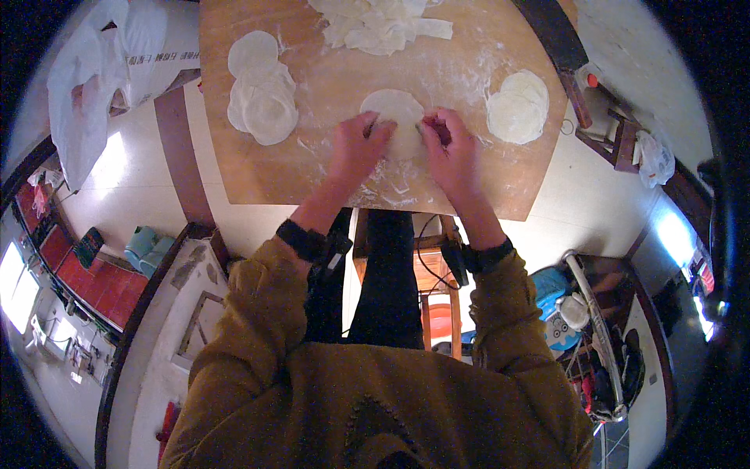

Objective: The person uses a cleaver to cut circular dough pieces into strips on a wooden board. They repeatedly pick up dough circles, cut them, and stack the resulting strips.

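A thin, pale dough sheet [404, 132] lies on the floured wooden board [328, 176] in front of me. My left hand [360, 146] pinches its left edge between thumb and fingers. At its right edge is my right hand [450, 143], fingers curled and thumb against the sheet's rim; whether it grips the dough is too blurred to tell. Overlapping round dough sheets [263, 108] lie at the board's left. A neat stack of round dough sheets [518, 107] sits at the right. Beyond my hands, a heap of loose dough pieces [375, 23] lies at the far edge.
A white plastic bag [88, 76] hangs or lies beside the board at the left. Below the near edge stands a wooden stool [430, 261], with an orange-red basin [439, 319] under it. A small plastic bag [655, 159] is at the right.
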Tool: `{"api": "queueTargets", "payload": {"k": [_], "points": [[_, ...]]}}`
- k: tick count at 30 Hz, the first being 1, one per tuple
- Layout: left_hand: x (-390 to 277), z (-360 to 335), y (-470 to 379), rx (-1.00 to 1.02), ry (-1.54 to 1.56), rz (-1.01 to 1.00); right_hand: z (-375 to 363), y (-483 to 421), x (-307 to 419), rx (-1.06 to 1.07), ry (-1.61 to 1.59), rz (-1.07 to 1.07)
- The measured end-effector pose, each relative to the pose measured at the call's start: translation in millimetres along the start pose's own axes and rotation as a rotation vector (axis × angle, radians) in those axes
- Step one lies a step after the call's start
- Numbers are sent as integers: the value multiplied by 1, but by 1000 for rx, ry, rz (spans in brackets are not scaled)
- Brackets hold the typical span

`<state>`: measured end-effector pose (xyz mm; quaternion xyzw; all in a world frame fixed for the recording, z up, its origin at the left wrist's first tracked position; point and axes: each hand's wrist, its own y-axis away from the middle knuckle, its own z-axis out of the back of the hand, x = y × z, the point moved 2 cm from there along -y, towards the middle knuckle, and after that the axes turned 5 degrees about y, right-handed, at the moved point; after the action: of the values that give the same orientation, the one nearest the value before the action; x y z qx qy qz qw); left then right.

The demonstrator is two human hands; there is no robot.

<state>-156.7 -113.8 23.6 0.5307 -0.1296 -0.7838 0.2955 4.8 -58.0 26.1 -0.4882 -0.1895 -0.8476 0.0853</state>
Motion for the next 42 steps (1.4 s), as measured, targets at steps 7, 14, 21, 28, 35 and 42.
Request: {"api": "queueTargets", "payload": {"k": [7, 14, 21, 28, 35, 42], "points": [[12, 0, -23, -97, -93, -94, -23, -27, -14, -33, 355, 78], [33, -6, -28, -144, -158, -144, -22, -27, -18, -68, 444, 207], [24, -5, -30, -134, -170, -250, 38, -27, -36, -267, 594, 200], [14, 9, -17, -160, -332, -246, 131, -45, -77, -326, 877, 54], [3, 15, -5, -139, -251, -237, 136, -46, -77, -241, 791, -74], [-3, 16, 2, -97, -230, -196, 136, -44, -76, -312, 896, 81]]}}
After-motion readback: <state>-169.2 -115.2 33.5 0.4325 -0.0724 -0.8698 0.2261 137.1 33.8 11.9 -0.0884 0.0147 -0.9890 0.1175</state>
